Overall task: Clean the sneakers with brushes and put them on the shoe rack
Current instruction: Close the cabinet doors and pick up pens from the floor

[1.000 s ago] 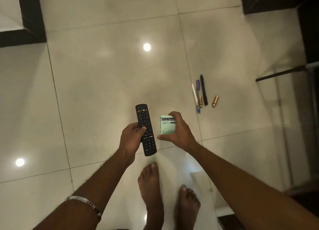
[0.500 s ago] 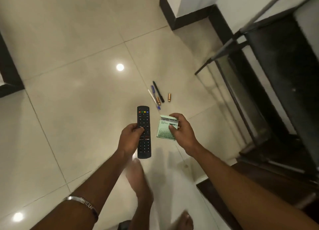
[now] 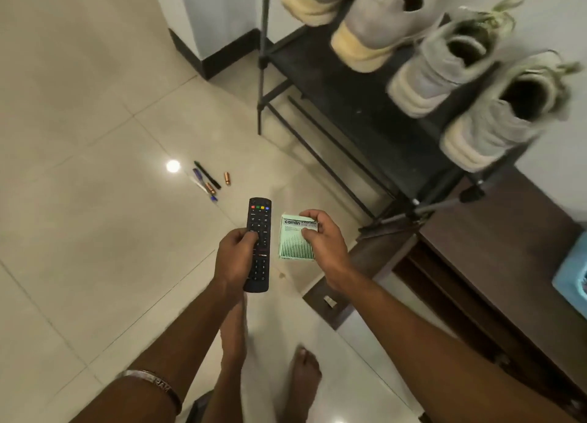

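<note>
- I count four pale grey fabric sneakers [image 3: 444, 63] on the black metal shoe rack [image 3: 343, 105] at upper right; whether they are brushed clean I cannot tell, and I see no brush.
- My left hand [image 3: 236, 257] grips a black TV remote [image 3: 259, 244]; my right hand [image 3: 320, 241] pinches a small pale-green cardboard box [image 3: 295, 241].
- The sneakers sit well apart from both hands, above and to the right.

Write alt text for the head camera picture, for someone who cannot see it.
Seen from above, a person's left hand holds a black remote and the right hand a pale green box over a tiled floor. Four sneakers sit on a black shoe rack; pens and batteries lie on the floor.
</note>
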